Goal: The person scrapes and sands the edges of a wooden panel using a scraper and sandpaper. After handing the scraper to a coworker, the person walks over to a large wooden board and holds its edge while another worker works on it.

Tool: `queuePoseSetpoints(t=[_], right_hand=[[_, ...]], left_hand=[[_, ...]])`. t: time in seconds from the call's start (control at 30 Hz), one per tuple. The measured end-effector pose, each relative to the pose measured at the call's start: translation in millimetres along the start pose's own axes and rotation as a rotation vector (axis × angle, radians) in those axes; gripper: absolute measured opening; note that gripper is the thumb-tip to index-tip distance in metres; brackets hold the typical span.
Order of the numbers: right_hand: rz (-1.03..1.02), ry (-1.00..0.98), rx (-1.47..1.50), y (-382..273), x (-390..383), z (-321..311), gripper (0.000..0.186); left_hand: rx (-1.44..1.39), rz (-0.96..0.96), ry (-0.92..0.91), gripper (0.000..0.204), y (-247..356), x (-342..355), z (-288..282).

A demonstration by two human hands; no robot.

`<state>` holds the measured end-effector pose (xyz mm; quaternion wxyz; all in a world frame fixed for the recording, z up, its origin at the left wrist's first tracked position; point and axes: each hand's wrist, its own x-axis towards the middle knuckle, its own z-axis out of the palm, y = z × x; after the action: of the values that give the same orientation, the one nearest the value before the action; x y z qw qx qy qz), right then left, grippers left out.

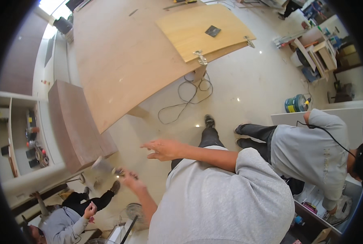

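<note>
My left hand is closed round the handle of a tool with a broad, pale grey head. Motion smears it, so its exact kind cannot be told. The tool's head is close to the lower end of a brown wooden panel. My right hand is held out in front of my body, fingers stretched and apart, holding nothing. Beyond both hands stands a large wooden worktable. A yellowish wooden board lies on it, with metal hinges along its near edge and a dark square piece on top.
A black cable loops across the floor by the table leg. One co-worker bends over an open drawer at right; another person sits at lower left. A green bucket stands at right. Shelves with tools line the left.
</note>
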<state>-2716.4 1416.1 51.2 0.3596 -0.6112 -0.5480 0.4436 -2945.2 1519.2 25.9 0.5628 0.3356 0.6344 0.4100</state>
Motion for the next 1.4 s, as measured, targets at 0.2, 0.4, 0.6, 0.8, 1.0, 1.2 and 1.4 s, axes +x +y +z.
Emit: queuePoseSetpoints(t=[0.2,0.4,0.6,0.8,1.0,1.2,1.4], right_hand=[[0.078,0.52,0.211,59.8,-61.3,-101.6,0.095],[0.489,0.666,0.304,98.4,-152.0,-294.4,0.07],[0.178,1.147,0.534,199.0,-225.7,-418.3,0.031],[0.55,1.479,0.708,268.7,-326.2,-499.5,0.038],[0.74,1.366,0.768,347.7,-368.6,-540.5,0.044],[0.849,1.096,0.599,464.9,-363.2,-649.4,0.057],[0.604,0.787,0.565,511.4,-340.0,-731.9,0.078]], left_hand=[[0.324,0.453,-0.821,0.031,-65.5,-135.3,219.4],[0.592,0.516,-1.255,0.076,-83.6,-219.5,385.4],[0.861,0.767,-1.64,0.053,-49.9,-266.0,539.4],[0.842,0.818,-1.531,0.035,-75.7,-208.7,697.2],[0.88,1.133,-1.407,0.031,-83.3,-232.2,851.2],[0.975,1.194,-1.216,0.04,-165.2,-238.9,1002.1],[1.212,1.318,-0.854,0.055,-244.6,-227.1,1040.6]])
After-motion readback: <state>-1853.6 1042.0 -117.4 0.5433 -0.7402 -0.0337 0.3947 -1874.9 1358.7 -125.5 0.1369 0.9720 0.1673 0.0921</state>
